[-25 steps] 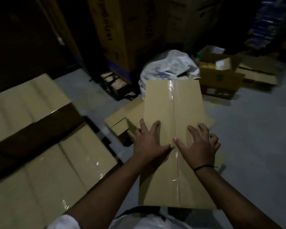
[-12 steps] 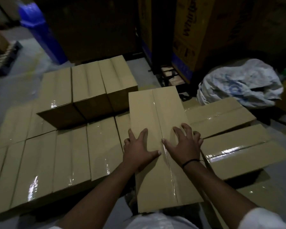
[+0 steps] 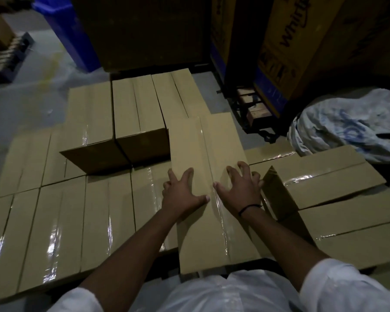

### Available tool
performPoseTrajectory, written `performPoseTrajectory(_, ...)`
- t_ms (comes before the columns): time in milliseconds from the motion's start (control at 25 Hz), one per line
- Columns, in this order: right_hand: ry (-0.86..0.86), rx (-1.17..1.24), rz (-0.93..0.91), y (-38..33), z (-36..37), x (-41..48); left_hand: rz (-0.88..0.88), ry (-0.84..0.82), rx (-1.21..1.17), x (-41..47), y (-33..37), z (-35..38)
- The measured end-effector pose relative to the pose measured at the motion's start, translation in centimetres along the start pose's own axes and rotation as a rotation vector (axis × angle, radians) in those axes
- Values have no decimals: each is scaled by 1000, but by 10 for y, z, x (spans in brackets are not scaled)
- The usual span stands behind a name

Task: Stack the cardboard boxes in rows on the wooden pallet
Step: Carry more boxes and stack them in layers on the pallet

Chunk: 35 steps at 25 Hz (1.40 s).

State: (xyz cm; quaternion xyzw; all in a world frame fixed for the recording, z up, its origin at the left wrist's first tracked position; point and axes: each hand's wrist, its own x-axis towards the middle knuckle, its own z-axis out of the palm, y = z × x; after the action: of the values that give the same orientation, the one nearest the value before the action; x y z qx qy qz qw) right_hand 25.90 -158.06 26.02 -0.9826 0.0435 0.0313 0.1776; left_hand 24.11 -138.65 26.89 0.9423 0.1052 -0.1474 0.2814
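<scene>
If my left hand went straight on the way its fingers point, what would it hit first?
The left hand lies on the box; straight ahead, probably the rightmost upper-row box, though depth is unclear.
</scene>
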Motion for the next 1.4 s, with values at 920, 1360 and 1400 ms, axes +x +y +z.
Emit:
performPoseTrajectory(920,-498,-106,-139,27,102,158,-265,-201,-218,165,-44,51)
performPoseTrajectory(1360,-480,-120,-116,26,120,174,-242,-239,-318,191,-61,59)
performPoseTrajectory(1400,-478,-118,-111,26,121,176,-236,-244,-320,191,-61,61)
